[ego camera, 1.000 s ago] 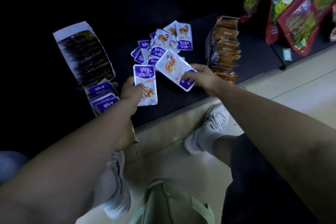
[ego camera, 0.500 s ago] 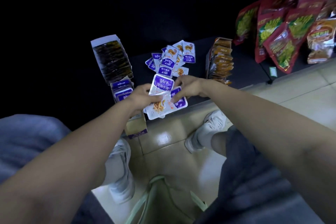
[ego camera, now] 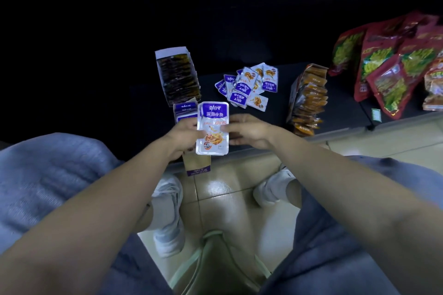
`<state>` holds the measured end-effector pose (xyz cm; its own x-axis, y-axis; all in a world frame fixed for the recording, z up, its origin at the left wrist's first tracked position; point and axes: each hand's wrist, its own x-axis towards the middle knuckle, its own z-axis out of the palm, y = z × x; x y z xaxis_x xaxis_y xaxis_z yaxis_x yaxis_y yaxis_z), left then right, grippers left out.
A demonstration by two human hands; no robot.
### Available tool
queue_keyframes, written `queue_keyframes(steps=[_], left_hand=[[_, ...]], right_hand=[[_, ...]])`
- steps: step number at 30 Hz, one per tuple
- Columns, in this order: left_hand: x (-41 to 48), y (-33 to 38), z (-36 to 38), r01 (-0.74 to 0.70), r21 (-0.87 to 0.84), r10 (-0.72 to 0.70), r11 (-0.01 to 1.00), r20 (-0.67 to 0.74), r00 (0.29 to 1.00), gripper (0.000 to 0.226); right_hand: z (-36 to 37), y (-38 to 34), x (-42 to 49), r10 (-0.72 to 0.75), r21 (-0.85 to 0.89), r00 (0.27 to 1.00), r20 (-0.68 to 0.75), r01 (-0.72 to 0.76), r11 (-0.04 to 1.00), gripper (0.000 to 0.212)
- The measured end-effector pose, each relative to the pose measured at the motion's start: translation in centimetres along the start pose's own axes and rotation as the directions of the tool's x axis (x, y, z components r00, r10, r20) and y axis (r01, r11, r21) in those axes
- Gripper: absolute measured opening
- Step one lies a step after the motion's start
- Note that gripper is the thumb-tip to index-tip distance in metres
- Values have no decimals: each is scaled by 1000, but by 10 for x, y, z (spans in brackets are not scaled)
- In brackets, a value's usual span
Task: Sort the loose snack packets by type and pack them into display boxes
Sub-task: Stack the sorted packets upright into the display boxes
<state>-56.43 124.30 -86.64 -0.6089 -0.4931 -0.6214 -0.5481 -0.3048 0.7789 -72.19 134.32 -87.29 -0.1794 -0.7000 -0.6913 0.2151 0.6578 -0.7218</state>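
Head view: my left hand (ego camera: 184, 134) and right hand (ego camera: 249, 130) each kept a pinching grip on the side edges of a purple-and-white snack packet (ego camera: 212, 132), upright over the dark worktop's (ego camera: 340, 103) front edge. Loose packets (ego camera: 249, 86) lay piled behind, a display box (ego camera: 184, 110) just beside my left hand. Glossy beige floor tiles (ego camera: 223, 199) below; blackness beyond.

Left hand (ego camera: 183, 135), right hand (ego camera: 249, 130), both pinching purple packet (ego camera: 212, 132)
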Motion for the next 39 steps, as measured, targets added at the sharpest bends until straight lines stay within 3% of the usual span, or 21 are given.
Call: queue_keyframes(steps=[1, 3, 5, 7, 9, 14, 18, 25, 28, 33, 36, 39], left_hand=[[-2, -2, -1, 2, 12, -2, 1000, 36, 999, 34], [0, -8, -2, -3, 62, 2, 998, 17, 1000, 26], [5, -15, -7, 6, 123, 10, 992, -128, 992, 14], [13, -29, -23, 57, 289, 40, 956, -320, 947, 3], [16, -43, -38, 156, 412, 18, 898, -389, 921, 22], [21, -60, -40, 221, 344, -132, 913, -264, 956, 55], [25, -65, -35, 216, 356, -126, 909, -259, 958, 53], [30, -69, -33, 216, 379, -111, 900, -279, 954, 47], [31, -71, -31, 175, 403, -57, 898, -289, 956, 59], [31, -68, -27, 180, 447, -50, 876, -287, 957, 77], [25, -62, -25, 236, 485, -65, 842, -343, 937, 75], [17, -52, -24, 174, 562, 120, 808, -446, 887, 51]], right_hand=[[6, 1, 1, -13, -19, 1000, 24, 13, 1000, 25], [15, 2, 5, -68, -48, 998, -13, 68, 997, 18], [21, 1, 13, -121, -63, 987, -108, 115, 991, 27], [24, -2, 20, -139, -72, 969, -205, 127, 989, 36], [30, -2, 27, -149, -84, 958, -244, 132, 988, 39], [50, 15, 46, -182, -240, 969, -165, 139, 961, 37], [66, 24, 61, -280, -334, 920, -273, 183, 925, 25], [66, 34, 74, -371, -484, 873, -315, 189, 854, 23], [65, 36, 78, -389, -533, 852, -350, 160, 831, 23], [68, 29, 77, -356, -540, 877, -323, 139, 830, 36], [66, 27, 77, -317, -512, 904, -287, 135, 849, 39], [51, 24, 73, -274, -488, 934, -230, 133, 863, 36]])
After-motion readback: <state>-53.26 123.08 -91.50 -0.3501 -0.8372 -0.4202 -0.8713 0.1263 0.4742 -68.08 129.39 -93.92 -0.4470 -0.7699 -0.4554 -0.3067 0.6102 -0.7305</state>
